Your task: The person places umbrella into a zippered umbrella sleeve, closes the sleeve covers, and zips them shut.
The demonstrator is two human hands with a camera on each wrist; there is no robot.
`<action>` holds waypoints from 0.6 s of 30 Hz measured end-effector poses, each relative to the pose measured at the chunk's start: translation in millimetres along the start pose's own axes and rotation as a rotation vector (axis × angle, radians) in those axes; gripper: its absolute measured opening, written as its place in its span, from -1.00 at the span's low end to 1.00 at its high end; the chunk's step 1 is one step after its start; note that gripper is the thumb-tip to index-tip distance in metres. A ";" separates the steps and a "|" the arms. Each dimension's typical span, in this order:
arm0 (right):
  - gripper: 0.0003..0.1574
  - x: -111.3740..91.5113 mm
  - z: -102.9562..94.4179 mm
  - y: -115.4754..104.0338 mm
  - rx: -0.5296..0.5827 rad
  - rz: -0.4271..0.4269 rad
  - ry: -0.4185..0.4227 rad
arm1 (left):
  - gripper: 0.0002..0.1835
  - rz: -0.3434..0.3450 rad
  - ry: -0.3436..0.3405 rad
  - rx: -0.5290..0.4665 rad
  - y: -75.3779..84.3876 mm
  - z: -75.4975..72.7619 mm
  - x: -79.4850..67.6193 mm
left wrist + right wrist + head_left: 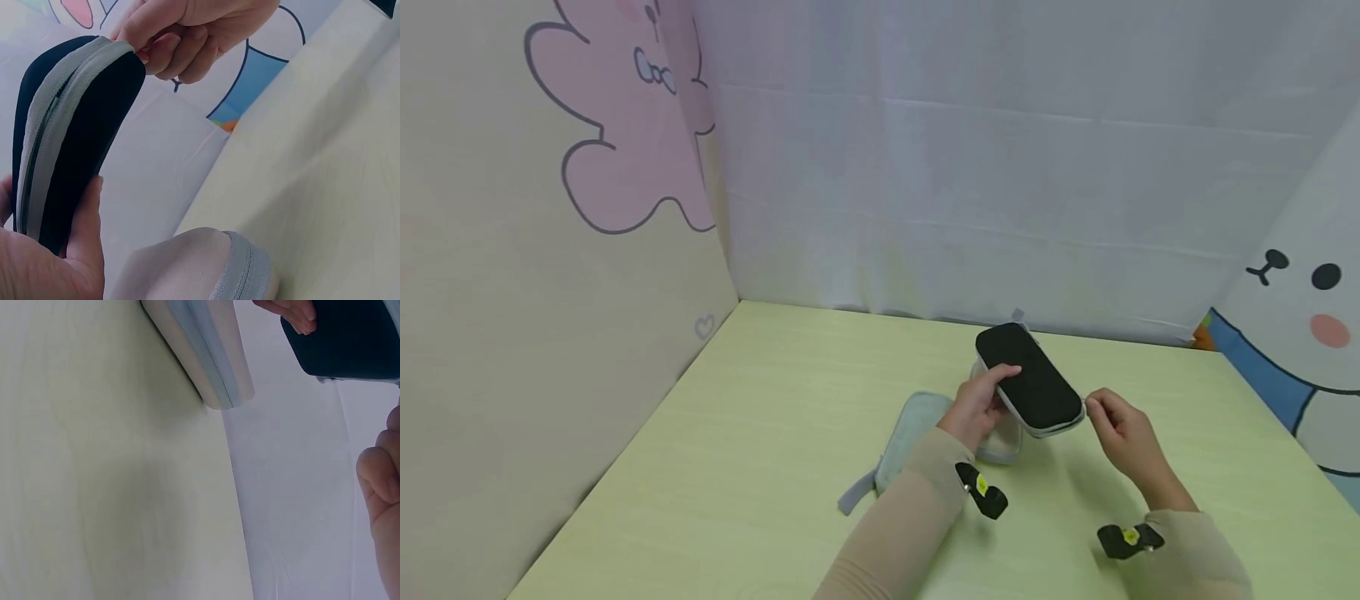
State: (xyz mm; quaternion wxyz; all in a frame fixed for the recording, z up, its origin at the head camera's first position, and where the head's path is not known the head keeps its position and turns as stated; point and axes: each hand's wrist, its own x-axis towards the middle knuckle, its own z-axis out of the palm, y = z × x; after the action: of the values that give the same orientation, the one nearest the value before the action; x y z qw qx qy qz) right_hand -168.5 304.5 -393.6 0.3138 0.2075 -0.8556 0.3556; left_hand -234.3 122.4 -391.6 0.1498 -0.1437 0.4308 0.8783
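A black zip case point(1028, 375) with pale grey zip edging is held in the air above the table. My left hand point(979, 407) grips it by its left side, the thumb lying across the black face. At its near right corner my right hand point(1123, 433) pinches the end of the zip; the pull itself is hidden by the fingers. In the left wrist view the zip tape point(59, 119) runs along the side between two black halves. Beneath the held case lies a beige case point(1000, 442) with a grey-blue zip band, partly covered.
A pale green case point(917, 421) with a grey strap point(856, 493) lies on the light table point(760, 400), partly behind my left forearm. White cloth point(985, 167) hangs along the table's back edge. Printed walls with cartoon figures stand at left and right.
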 end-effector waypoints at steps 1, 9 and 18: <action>-0.83 0.1 -0.3 0.0 0.002 0.002 -0.001 | -0.65 0.001 0.002 -0.004 -0.1 0.3 -0.5; -0.83 -3.8 -0.2 -3.9 -0.012 0.006 -0.026 | -0.64 0.010 0.043 -0.031 -2.6 2.8 -1.9; -0.75 -4.4 -3.4 -18.4 0.013 -0.098 -0.135 | -0.57 -0.013 0.101 -0.053 1.6 0.6 -1.0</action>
State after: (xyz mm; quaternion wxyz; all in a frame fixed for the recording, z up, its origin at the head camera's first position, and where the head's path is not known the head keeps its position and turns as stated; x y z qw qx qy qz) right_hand -153.4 295.4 -385.9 0.2712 0.2747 -0.8612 0.3305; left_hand -234.1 121.8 -389.8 0.1296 -0.1943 0.4135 0.8800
